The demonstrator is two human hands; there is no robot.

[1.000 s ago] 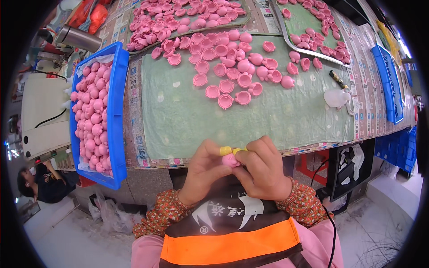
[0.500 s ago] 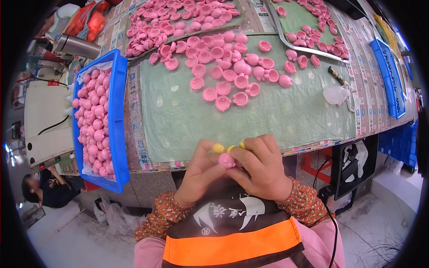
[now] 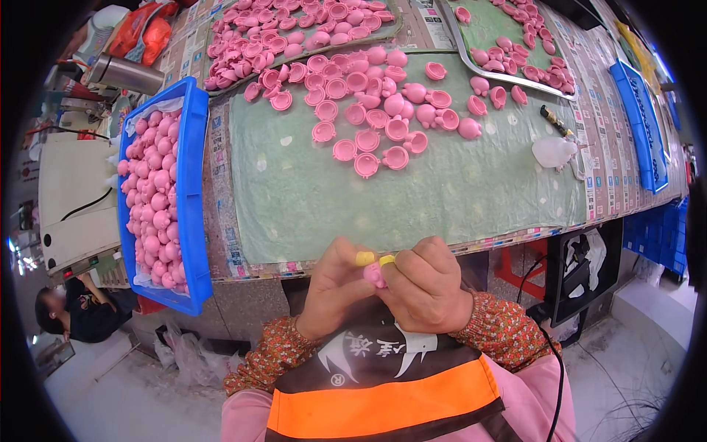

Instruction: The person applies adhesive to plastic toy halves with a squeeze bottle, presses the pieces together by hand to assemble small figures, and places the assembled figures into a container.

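Note:
Close to my chest, my left hand (image 3: 335,289) and my right hand (image 3: 427,287) are pressed together around one small pink rubber piece (image 3: 374,275). Both thumbs wear yellow finger covers and pinch the piece between them. Most of the piece is hidden by my fingers. Beyond my hands, on the green mat (image 3: 412,191), lie several loose pink cup-shaped pieces (image 3: 368,118).
A blue bin (image 3: 193,199) full of pink pieces stands at the left table edge. Two metal trays (image 3: 471,51) of pink pieces sit at the back. A small white bottle (image 3: 554,152) lies on the mat's right, a blue tray (image 3: 642,125) beyond it. Another person (image 3: 74,317) crouches lower left.
My hands stay together on the pink piece, with only small finger shifts. The view has tilted slightly.

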